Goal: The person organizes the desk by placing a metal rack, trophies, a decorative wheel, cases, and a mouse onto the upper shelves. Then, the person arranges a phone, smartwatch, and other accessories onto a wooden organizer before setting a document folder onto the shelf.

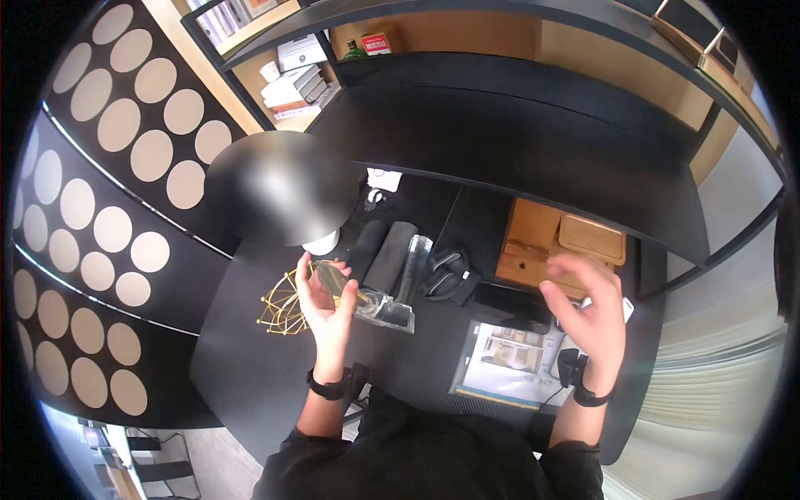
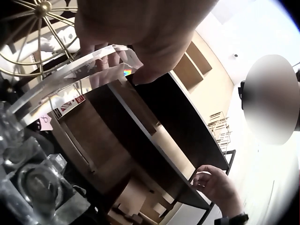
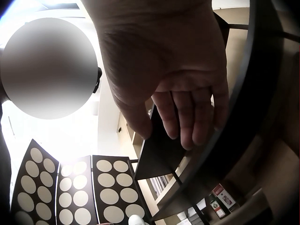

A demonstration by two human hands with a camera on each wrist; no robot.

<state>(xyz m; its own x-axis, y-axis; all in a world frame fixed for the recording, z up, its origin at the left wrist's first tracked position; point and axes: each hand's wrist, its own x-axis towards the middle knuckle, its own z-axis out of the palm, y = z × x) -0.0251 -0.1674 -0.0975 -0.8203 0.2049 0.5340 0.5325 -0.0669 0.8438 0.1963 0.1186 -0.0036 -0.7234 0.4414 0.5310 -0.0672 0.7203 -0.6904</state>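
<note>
The left hand (image 1: 327, 321) grips a clear, rounded transparent piece (image 1: 332, 278) between thumb and fingers, above the desk. In the left wrist view that hand (image 2: 133, 40) holds the clear curved piece (image 2: 70, 77) by one end, with a clear faceted object (image 2: 40, 187) below. Beside the hand in the head view is a gold wire basket (image 1: 279, 310). Clear blocks (image 1: 387, 312) lie to its right. The right hand (image 1: 590, 317) is raised over the desk's right side, fingers loosely bent and holding nothing; its palm (image 3: 164, 61) shows in the right wrist view.
Dark cylinders (image 1: 389, 258), a black strapped item (image 1: 448, 277) and a wooden tray (image 1: 592, 240) lie along the middle and back. Papers (image 1: 510, 367) are near the right hand. A lamp shade (image 1: 279, 187) overhangs the left side, and a raised black shelf (image 1: 517, 142) spans the back.
</note>
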